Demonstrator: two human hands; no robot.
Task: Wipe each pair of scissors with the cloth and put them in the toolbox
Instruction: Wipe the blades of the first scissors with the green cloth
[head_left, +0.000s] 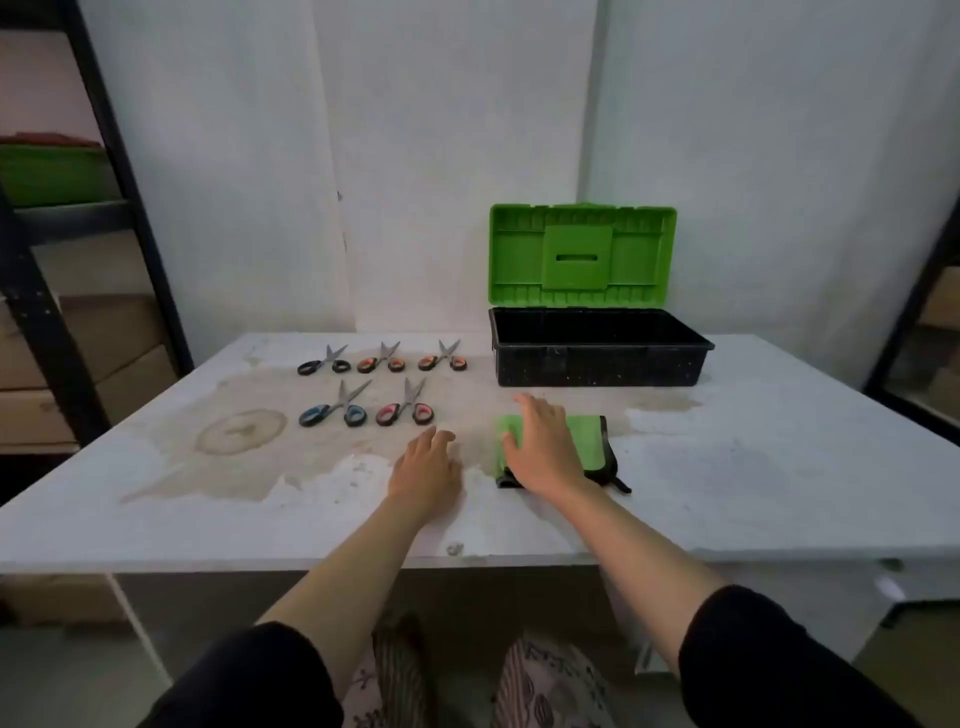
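Nearest to me, both forearms reach out over the table (753, 483) from black sleeves. The hands are apart, and neither grips anything.

My left hand (426, 467) lies palm down on the bare tabletop with its fingers relaxed, just short of the scissors. I judge it is placed to take the first pair.

My right hand (540, 447) is spread over the folded green cloth (592, 447), fingers extended rather than curled. Whether the palm bears on the cloth I cannot tell. The cloth sits on my right side, in front of the toolbox, which suits wiping with the right hand.

Beyond the left hand, the front row holds the blue-handled scissors (335, 408) and the pink-handled scissors (406, 408). Behind them lie the black-handled scissors (324, 362) and two orange-handled pairs (382, 360) (443, 358). All five lie flat, handles toward me, well spaced, so that each can be picked singly.

Farthest, the black toolbox (597, 364) stands near the wall, its green lid (576, 257) upright and open to receive them. No scissors are visible inside. I judge the task has not yet begun.
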